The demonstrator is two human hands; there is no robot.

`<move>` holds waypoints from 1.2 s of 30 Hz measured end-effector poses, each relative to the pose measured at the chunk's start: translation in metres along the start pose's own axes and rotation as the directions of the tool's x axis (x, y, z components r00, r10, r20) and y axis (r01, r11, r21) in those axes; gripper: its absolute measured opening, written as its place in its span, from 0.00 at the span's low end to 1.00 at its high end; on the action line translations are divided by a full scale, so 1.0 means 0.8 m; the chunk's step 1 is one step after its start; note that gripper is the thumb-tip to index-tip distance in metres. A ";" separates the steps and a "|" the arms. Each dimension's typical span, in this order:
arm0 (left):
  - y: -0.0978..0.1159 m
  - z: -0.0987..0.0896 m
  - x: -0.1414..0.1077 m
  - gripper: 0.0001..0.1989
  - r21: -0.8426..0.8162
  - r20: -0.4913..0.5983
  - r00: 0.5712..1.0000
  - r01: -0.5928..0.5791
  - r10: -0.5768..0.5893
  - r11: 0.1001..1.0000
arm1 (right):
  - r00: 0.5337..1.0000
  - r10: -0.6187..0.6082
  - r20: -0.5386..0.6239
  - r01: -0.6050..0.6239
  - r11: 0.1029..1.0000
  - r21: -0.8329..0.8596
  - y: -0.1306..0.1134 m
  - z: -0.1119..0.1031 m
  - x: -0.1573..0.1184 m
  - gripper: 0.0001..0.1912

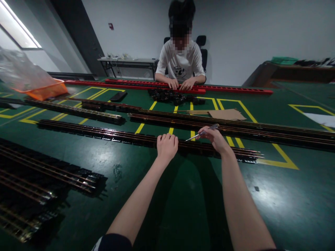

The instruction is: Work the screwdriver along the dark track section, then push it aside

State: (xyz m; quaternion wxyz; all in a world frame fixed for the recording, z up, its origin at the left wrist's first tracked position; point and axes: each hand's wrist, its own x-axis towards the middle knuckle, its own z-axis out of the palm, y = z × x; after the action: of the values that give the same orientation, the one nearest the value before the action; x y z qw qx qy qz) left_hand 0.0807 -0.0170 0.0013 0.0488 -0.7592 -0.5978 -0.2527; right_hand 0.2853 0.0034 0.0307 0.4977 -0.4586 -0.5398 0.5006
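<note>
Looking down a green table (78, 150), both forearms reach out from the bottom edge; elbows and upper arms are cut off by the frame.

Hard to make out: the long dark rail (110, 134) under the hands is glossy black with thin metal strips, detail lost in shadow and glare. Its left end shows, its right end (251, 155) tapers to bare metal tips. The part between the hands is partly covered by them. Tool tip contact with the rail is unclear, too small to tell.

Left hand (166, 146): knuckles up, fingers curled over the near edge of the rail, pressing down on it. Fingertips hidden behind the rail edge, so I cannot tell whether it clamps the rail or only rests on it.

Right hand (216, 137): wrist raised, fingers pinched shut around a slim screwdriver (202, 132) with a clear handle. Shaft points left and down toward the rail, tip just beside the left hand.

More dark rails (235, 127) lie parallel farther out, another batch (39, 177) sits at lower left, cut off by the frame edge.

Across the table a co-worker in a white shirt (180, 62) has both hands on a long red strip (230, 89). A pile of small black parts (172, 96) sits just in front of them. Cardboard piece (227, 114) lies near the far rails. Orange tray (43, 91) under a blurred clear bag at far left.
</note>
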 end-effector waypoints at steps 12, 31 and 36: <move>-0.021 -0.006 0.005 0.20 -0.034 0.011 0.996 0.094 -0.094 0.995 | 1.000 0.025 0.002 -0.025 0.999 -0.020 0.001 -0.005 -0.001 0.11; -0.032 -0.006 0.004 0.18 0.021 -0.019 0.997 0.070 -0.070 0.997 | 0.999 0.004 -0.051 -0.002 0.999 0.042 -0.003 -0.018 -0.010 0.09; -0.031 -0.007 0.004 0.18 0.035 -0.006 0.997 0.075 -0.075 0.997 | 0.999 -0.012 -0.053 0.014 0.999 0.041 -0.003 -0.015 -0.008 0.10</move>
State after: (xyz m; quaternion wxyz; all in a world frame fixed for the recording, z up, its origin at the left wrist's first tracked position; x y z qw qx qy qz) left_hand 0.0563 -0.0089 0.0020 0.0539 -0.7346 -0.6301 -0.2458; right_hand 0.2982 -0.0024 0.0323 0.5244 -0.4576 -0.5191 0.4961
